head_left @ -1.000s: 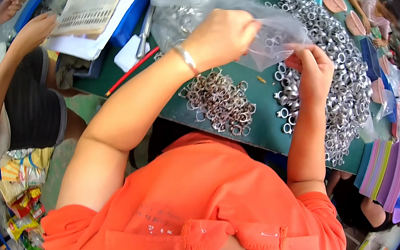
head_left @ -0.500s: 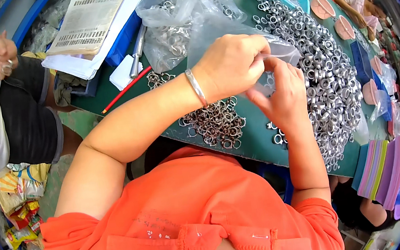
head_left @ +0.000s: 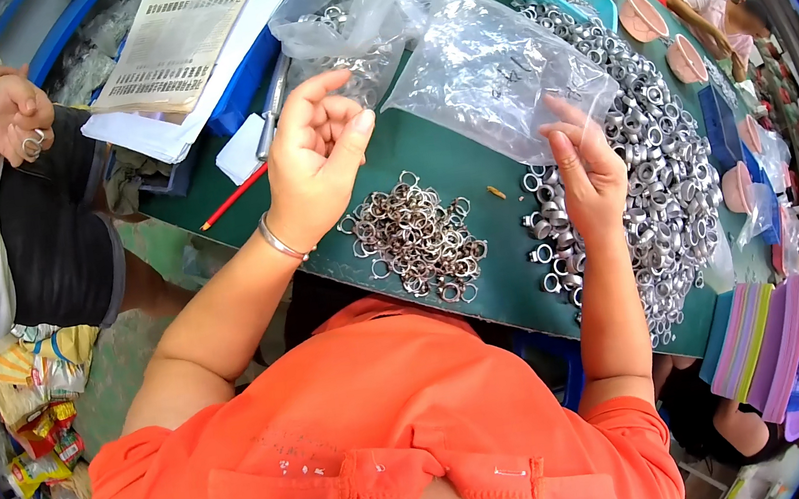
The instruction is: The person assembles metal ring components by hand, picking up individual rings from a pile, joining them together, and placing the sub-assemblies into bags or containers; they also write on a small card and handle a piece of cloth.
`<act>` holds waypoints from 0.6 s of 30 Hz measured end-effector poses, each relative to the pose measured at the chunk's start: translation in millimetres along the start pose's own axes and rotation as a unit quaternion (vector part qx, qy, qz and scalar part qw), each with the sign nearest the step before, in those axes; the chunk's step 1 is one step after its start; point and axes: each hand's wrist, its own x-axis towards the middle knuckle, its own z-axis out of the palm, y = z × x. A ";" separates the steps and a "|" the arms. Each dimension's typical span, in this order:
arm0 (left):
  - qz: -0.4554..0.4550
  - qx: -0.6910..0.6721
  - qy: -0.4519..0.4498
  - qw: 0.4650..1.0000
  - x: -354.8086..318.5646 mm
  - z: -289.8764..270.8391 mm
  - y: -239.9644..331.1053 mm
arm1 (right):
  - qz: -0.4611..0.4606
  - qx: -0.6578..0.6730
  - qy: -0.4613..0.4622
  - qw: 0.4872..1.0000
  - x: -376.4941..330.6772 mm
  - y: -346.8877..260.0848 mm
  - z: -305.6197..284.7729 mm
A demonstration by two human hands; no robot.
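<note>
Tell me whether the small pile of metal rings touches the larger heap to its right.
Apart: the head view shows a bare strip of green tabletop between the small pile and the larger heap.

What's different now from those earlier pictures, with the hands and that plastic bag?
The left hand has let go of the clear bag and moved left, its fingers loosely open. The right hand has shifted slightly right, holding the bag's near edge; the bag now shows more spread out. Both ring piles, small and large, look much the same.
</note>
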 end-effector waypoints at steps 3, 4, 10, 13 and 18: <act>-0.038 0.021 0.018 0.999 -0.1 -7.7 1.2 | -0.059 -0.058 -0.037 0.996 5.6 -7.7 6.7; -0.084 0.023 0.012 0.996 1.7 -9.3 2.4 | -0.060 -0.053 -0.039 0.996 7.3 -10.4 7.9; -0.241 -0.005 -0.021 0.970 3.2 -21.8 -3.5 | -0.070 -0.056 -0.091 0.992 4.9 -14.8 15.3; -0.263 -0.122 -0.005 0.957 2.5 -25.2 -7.2 | -0.072 -0.066 -0.103 0.990 7.1 -14.0 19.0; -0.254 -0.087 -0.033 0.963 -3.0 -23.2 -11.7 | -0.073 -0.071 -0.116 0.988 5.8 -10.7 23.1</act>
